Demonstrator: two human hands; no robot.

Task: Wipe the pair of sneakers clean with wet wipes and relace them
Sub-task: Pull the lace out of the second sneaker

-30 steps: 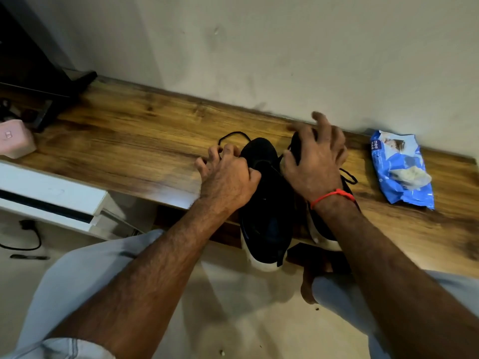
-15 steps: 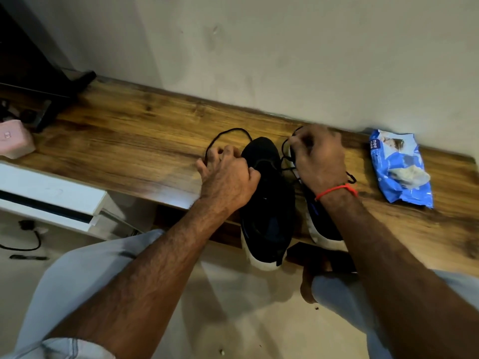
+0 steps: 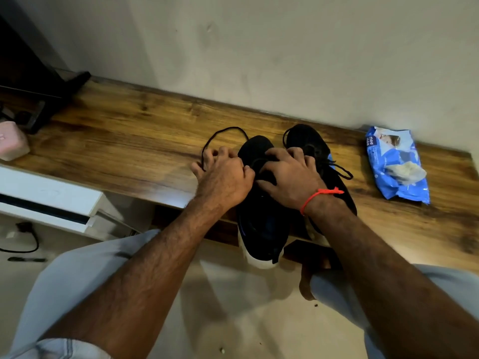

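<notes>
Lacing the left shoe (image 3: pixel 261 203), we pinch the lace (image 3: pixel 220 133) in curled left fingers (image 3: pixel 207 158) and keep it taut. Our right hand (image 3: pixel 290 174) presses half-curled fingers beside them on the tongue; whether they hold lace, we cannot tell.

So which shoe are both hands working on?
The left sneaker, the one nearer the camera with its white heel hanging over the shelf edge. The left hand and right hand meet over it; the right sneaker lies beside it.

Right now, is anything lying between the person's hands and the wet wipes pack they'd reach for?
Partly. The right hand rests on the left sneaker, and the right sneaker sits between it and the wet wipes pack. Beyond that sneaker only bare wooden shelf shows.
</notes>
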